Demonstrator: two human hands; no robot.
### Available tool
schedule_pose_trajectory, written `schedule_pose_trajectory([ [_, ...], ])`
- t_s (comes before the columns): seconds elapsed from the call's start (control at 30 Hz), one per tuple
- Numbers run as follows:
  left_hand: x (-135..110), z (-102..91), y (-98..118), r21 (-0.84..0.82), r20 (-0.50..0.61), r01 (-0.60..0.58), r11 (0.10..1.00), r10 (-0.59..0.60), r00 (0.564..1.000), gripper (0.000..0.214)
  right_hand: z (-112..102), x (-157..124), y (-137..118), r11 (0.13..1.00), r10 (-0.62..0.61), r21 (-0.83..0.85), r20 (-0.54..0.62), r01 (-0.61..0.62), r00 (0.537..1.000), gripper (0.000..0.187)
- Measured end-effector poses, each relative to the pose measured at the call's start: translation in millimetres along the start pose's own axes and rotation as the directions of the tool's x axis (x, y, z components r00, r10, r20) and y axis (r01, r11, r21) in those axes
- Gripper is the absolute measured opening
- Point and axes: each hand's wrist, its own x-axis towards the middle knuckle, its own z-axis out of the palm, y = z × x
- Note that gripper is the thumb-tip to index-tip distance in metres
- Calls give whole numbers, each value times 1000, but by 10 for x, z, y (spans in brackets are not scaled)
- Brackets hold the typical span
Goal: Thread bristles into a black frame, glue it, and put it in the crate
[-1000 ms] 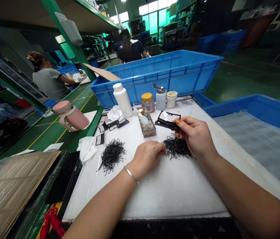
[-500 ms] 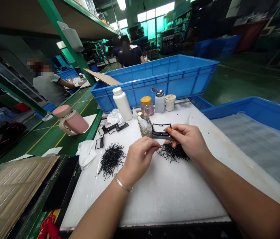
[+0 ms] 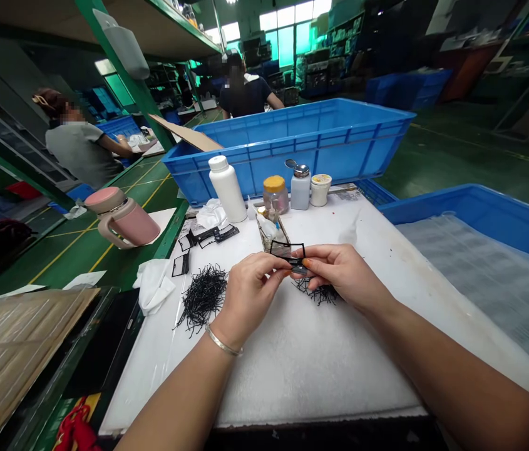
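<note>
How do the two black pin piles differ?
The left pile lies fully in view, apart from both hands; the right pile is partly hidden under the right hand. The left pile looks larger and denser; the visible part of the right pile is smaller and flatter. The black frame held by both hands hangs over the right pile, not the left. Both are loose thin black pieces on the white mat.
</note>
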Motion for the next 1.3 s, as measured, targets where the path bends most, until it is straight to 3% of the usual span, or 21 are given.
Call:
schedule_pose_trajectory([
  [0.33,-13,22,-2,184,4,-56,981,56,998,4,72,-57,-36,997,4,-79,49,0,999,36],
  [0.8,-6,5,7,266,84,-85,960,65,994,6,104,-64,-10,993,-32,-116,36,36,999,32],
  [1.3,1,3,32,284,91,-42,958,16,996,5,106,-70,24,906,-170,-384,48,176,984,35],
])
